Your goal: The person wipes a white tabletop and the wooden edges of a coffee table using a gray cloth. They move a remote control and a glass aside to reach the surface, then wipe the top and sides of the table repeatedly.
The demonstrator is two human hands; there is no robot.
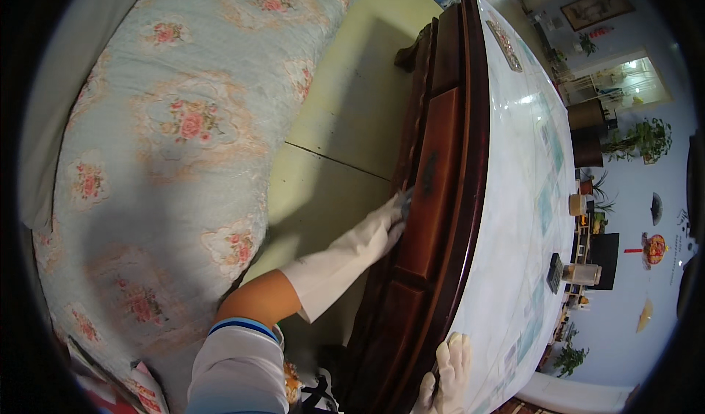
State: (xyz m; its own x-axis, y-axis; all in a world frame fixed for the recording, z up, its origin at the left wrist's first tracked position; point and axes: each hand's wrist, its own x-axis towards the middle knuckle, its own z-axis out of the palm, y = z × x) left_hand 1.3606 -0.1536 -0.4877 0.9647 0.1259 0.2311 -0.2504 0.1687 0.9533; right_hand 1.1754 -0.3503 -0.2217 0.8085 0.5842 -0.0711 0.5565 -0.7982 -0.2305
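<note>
My left hand [394, 218], in a long cream rubber glove, reaches to the front of a dark red-brown wooden coffee table [405, 326]. It presses a small grey-blue cloth [407, 203] against the lower part of a drawer front [440, 138]; the cloth is mostly hidden by the fingers. A dark patch shows on the panel just beyond the cloth. My right hand [453, 367], gloved in the same cream colour, rests on the table's rim near the bottom of the view. Its fingers lie over the white patterned tabletop [512, 193], with the thumb apart at the edge.
A sofa with a floral quilted cover [187, 122] stands on the left, across a strip of yellowish floor [336, 133]. On the tabletop are a black remote-like device [554, 273], a clear container [583, 274] and a decorated tray [504, 46]. Potted plants [641, 138] stand along the far wall.
</note>
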